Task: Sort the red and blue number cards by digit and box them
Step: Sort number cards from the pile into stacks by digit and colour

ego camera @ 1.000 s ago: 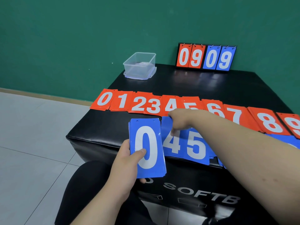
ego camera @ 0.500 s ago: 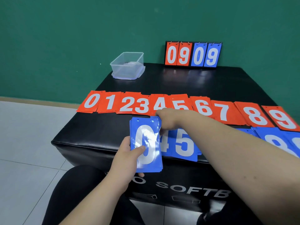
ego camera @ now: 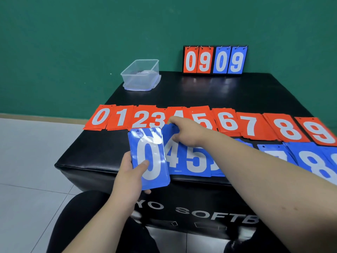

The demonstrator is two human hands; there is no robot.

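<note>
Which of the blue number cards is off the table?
The blue 0 stack, gripped in the left hand; the other blue cards lie on the black box.

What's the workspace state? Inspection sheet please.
Surface: black padded box top.
Job's things: red number cards in a far row, 0 to 9; blue number cards in a near row, partly behind the arm; clear plastic box at far left corner.
Clutter: flip scoreboard reading 09 09 at the far edge.
Hands: left hand holds a stack of blue 0 cards; right hand pinches a blue row card's far edge.
Cables: nothing seen.
Surroundings: green wall, pale tiled floor.
</note>
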